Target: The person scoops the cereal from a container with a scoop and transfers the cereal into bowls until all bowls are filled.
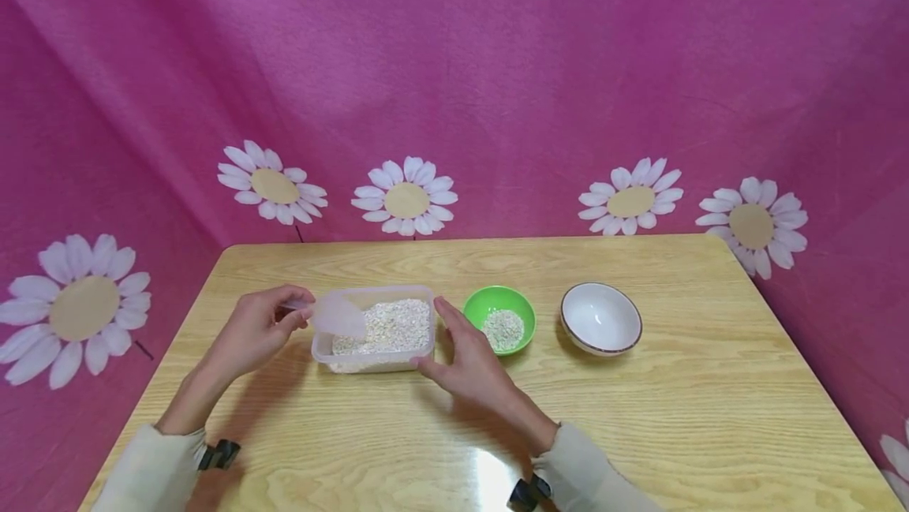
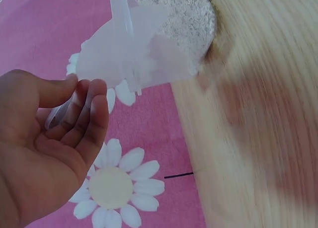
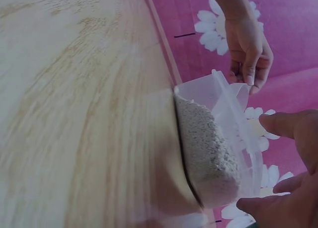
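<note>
My left hand [image 1: 261, 330] pinches the handle of a translucent plastic scoop [image 1: 339, 315] between thumb and fingers. The scoop's wide blade overlaps the left end of a clear plastic container [image 1: 372, 359], which holds pale oat flakes [image 1: 398, 326]. In the left wrist view the scoop [image 2: 114, 54] shows no flakes on its blade. My right hand [image 1: 469, 358] is at the container's right end, thumb near the front corner and fingers along the far side, spread around it. The right wrist view shows the flakes [image 3: 206, 148] heaped through the container's wall.
Just right of my right hand, a green bowl [image 1: 490, 300] holds some oat flakes [image 1: 503, 330]. Farther right stands a white bowl [image 1: 601, 318] with a dark rim. The wooden table [image 1: 682, 401] ends at a pink curtain [image 1: 497, 94] with daisies.
</note>
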A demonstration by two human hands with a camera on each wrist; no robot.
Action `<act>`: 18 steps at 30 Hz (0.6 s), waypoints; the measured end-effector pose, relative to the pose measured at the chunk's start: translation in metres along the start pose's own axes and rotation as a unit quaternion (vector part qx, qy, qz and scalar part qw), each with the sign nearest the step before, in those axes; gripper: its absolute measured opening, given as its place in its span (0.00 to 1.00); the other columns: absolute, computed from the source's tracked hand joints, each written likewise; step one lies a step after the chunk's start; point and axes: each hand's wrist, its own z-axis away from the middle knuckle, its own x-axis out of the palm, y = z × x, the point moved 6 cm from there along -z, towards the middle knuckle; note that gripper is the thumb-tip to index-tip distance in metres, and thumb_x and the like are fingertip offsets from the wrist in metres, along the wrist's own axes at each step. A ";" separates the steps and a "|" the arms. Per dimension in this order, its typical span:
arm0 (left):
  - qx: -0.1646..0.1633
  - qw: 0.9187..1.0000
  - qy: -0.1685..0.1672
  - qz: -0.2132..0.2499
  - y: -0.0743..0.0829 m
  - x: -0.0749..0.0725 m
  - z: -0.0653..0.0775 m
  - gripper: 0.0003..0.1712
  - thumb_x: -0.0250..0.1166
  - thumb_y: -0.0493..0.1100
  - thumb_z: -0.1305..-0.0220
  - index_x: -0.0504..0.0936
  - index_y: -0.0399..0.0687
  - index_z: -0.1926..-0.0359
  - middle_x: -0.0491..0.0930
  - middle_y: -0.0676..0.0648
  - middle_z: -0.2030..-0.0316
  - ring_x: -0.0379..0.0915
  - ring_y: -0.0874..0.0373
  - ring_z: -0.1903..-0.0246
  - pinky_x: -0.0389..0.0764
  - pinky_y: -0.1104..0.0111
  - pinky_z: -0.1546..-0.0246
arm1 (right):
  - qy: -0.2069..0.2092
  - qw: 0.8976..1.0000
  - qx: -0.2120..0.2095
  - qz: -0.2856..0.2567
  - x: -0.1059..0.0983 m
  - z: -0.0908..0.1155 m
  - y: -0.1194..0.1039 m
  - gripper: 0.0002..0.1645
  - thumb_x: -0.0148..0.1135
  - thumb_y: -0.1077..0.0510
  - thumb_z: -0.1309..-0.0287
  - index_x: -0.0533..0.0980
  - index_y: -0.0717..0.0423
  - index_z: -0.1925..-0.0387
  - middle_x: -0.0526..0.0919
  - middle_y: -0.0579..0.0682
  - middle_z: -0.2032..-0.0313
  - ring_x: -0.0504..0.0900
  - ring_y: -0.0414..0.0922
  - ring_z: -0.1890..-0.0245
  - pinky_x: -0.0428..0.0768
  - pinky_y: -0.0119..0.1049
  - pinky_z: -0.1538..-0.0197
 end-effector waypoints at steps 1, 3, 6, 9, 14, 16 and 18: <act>0.003 1.000 -0.009 0.001 0.001 0.002 -0.001 0.07 0.69 0.33 0.28 0.87 0.36 0.52 0.90 0.44 0.65 0.80 0.67 0.69 0.78 0.72 0.72 | -0.002 1.000 0.001 0.001 0.001 -0.001 0.001 0.58 0.78 0.50 0.38 0.58 0.64 0.18 0.61 0.62 0.18 0.62 0.60 0.18 0.61 0.56 0.17; 0.009 1.000 -0.023 0.002 0.002 0.006 -0.003 0.06 0.69 0.33 0.28 0.87 0.36 0.52 0.89 0.46 0.66 0.80 0.65 0.70 0.77 0.72 0.73 | -0.006 1.000 0.002 0.000 0.004 -0.002 0.002 0.58 0.78 0.50 0.38 0.57 0.65 0.18 0.61 0.63 0.18 0.60 0.59 0.17 0.60 0.56 0.17; 0.013 0.999 -0.040 0.007 0.004 0.013 -0.004 0.06 0.69 0.32 0.28 0.86 0.35 0.53 0.88 0.47 0.67 0.81 0.60 0.70 0.76 0.72 0.73 | -0.010 1.000 -0.001 -0.015 0.008 -0.003 0.003 0.57 0.77 0.52 0.37 0.56 0.68 0.18 0.60 0.65 0.18 0.61 0.59 0.17 0.62 0.54 0.18; 0.014 0.999 -0.046 0.018 0.006 0.019 -0.005 0.06 0.69 0.31 0.29 0.86 0.33 0.53 0.88 0.45 0.67 0.84 0.56 0.69 0.77 0.72 0.73 | -0.017 0.999 0.000 -0.041 0.011 -0.004 0.004 0.57 0.77 0.55 0.37 0.54 0.69 0.18 0.60 0.65 0.18 0.63 0.58 0.18 0.65 0.50 0.20; 0.016 0.999 -0.037 0.034 0.008 0.027 -0.005 0.06 0.69 0.30 0.29 0.86 0.31 0.53 0.89 0.40 0.66 0.86 0.50 0.68 0.78 0.72 0.74 | -0.032 0.996 0.014 -0.084 0.017 -0.005 0.005 0.58 0.75 0.60 0.35 0.50 0.67 0.16 0.58 0.64 0.17 0.64 0.56 0.19 0.70 0.45 0.24; 0.017 0.999 -0.031 0.038 0.009 0.031 -0.006 0.06 0.69 0.30 0.29 0.86 0.31 0.53 0.89 0.40 0.66 0.86 0.49 0.68 0.78 0.72 0.75 | -0.036 0.995 0.020 -0.093 0.019 -0.005 0.006 0.58 0.75 0.60 0.34 0.49 0.66 0.16 0.57 0.64 0.17 0.64 0.55 0.19 0.70 0.44 0.24; 0.018 0.999 -0.026 0.042 0.010 0.035 -0.007 0.07 0.69 0.29 0.30 0.86 0.31 0.53 0.89 0.41 0.68 0.87 0.49 0.69 0.78 0.72 0.75 | -0.038 0.994 0.023 -0.100 0.019 -0.006 0.006 0.58 0.74 0.59 0.33 0.48 0.65 0.15 0.56 0.63 0.17 0.63 0.54 0.18 0.70 0.44 0.24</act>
